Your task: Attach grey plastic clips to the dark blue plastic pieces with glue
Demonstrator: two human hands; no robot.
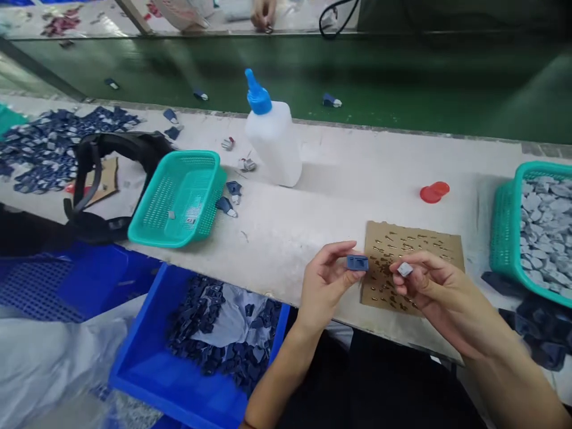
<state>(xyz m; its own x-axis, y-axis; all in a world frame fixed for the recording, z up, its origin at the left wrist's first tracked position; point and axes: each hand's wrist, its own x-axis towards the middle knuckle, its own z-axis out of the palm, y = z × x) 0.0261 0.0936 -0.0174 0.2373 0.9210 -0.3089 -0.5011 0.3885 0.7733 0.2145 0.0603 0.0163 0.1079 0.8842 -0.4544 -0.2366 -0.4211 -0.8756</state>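
Between the thumb and fingers of my left hand [325,285] is a small dark-blue plastic part [357,263], its recessed side turned up. My right hand [440,289] pinches a small light-grey plastic piece [404,270] at its fingertips. The two pieces are a short gap apart. Under and behind them lies a cardboard sheet [413,238] dotted with shiny brownish drops. A green basket [507,229] to the right is filled with grey pieces [547,223].
A white bottle [274,140] with a blue nozzle stands mid-table, near a red cap [433,192]. Leftward are a green basket [154,199], a black strap [120,143] and piled blue-grey parts [49,146]. Below sits a blue bin [147,351]. Another person's hand [263,13] shows beyond the green belt [402,89].
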